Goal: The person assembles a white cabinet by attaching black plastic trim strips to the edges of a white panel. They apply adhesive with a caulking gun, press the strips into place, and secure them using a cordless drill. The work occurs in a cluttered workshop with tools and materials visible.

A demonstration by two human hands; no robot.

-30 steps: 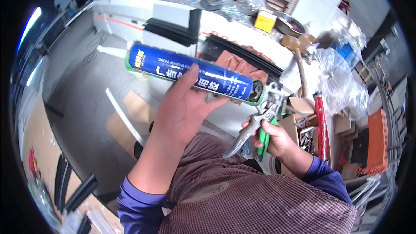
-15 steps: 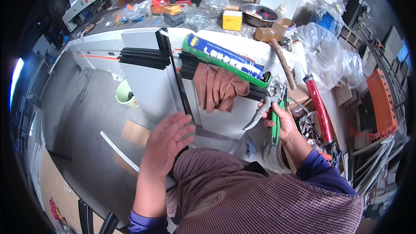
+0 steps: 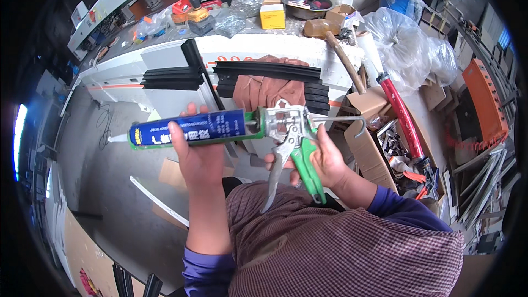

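The person holds a caulking gun (image 3: 286,122) in the air in front of the waist, almost level, with the pale tapered nozzle (image 3: 117,138) pointing to the person's left. The left hand (image 3: 202,159) is closed around the blue cartridge (image 3: 228,123), thumb on the near side, other fingers partly hidden behind. The fingers of the right hand (image 3: 330,160) are wrapped on the green handle (image 3: 308,171); the silver trigger (image 3: 276,175) stands apart from it, and how hard they press I cannot tell.

I judge the tool to be stiff and moderately heavy, with its weight spread along the length, so two supports are sensible: the handle and the middle of the barrel. The cartridge is smooth and glossy, perhaps slippery; the thin nozzle seems the most fragile part, not good for gripping. At the other end, a slim metal rod (image 3: 352,119) ends in a hook.

Beyond it, a soft, folded brown cloth (image 3: 264,91) lies against ridged black strips (image 3: 269,70).
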